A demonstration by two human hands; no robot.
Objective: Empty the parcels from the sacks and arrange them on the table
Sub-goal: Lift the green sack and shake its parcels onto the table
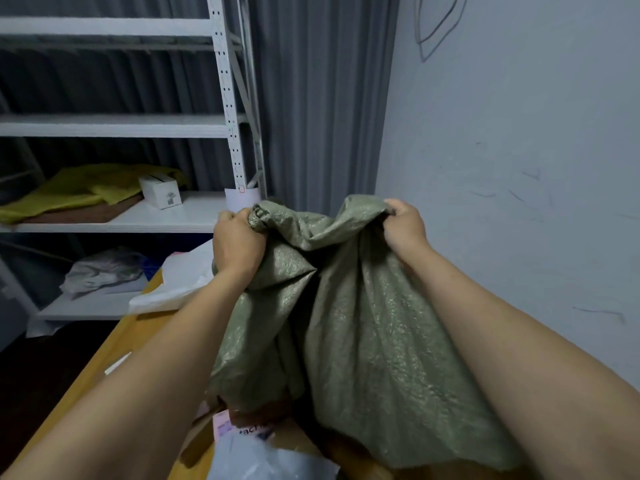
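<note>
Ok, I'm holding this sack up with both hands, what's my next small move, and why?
Probably lift and shake the sack a little. Your left hand and right hand grip its bunched top, its open end hangs over parcels on the table, and something brown seems lodged at that opening.

White metal shelving point(227, 98), grey pleated curtain point(322, 98), scuffed pale wall point(519, 150)

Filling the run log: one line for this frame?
step: emptying | left hand: grips green sack top corner | right hand: grips other corner | parcels: under sack on table
</note>
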